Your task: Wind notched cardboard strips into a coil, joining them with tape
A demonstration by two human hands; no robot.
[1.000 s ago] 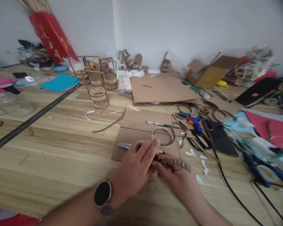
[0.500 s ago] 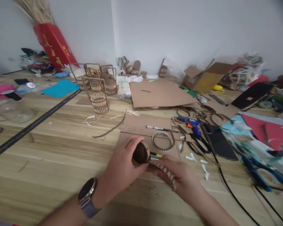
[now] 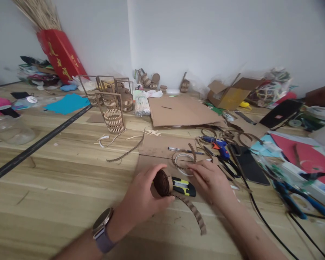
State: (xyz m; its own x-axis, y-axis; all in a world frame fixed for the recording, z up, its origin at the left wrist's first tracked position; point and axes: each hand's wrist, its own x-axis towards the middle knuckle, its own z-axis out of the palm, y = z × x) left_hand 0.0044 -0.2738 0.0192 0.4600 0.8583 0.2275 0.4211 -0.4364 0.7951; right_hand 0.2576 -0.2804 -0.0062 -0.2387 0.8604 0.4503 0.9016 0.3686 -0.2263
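My left hand (image 3: 139, 191) is curled around a dark brown cardboard coil (image 3: 161, 183), with its round wound face toward the far left. From the coil's lower side a corrugated cardboard strip (image 3: 196, 211) trails free to the right, curving toward me. My right hand (image 3: 209, 180) has thumb and fingers pinched on a second, thin curled corrugated strip (image 3: 193, 153) over a white tape roll (image 3: 185, 156). Between the hands lies a black and yellow utility knife (image 3: 184, 186) on a cardboard sheet (image 3: 148, 161).
Beyond the hands lie a pen (image 3: 176, 149), a blue glue gun (image 3: 219, 144), black scissors (image 3: 231, 166) and a phone (image 3: 251, 166). Small woven-look baskets (image 3: 114, 121) with tall handles stand at back left. Blue-handled pliers (image 3: 292, 200) and a black cable (image 3: 260, 213) are at right.
My right hand has let go of the strip trailing from the coil and moved up to the tape roll. The thin curled strip there has shifted. My left hand still holds the coil.
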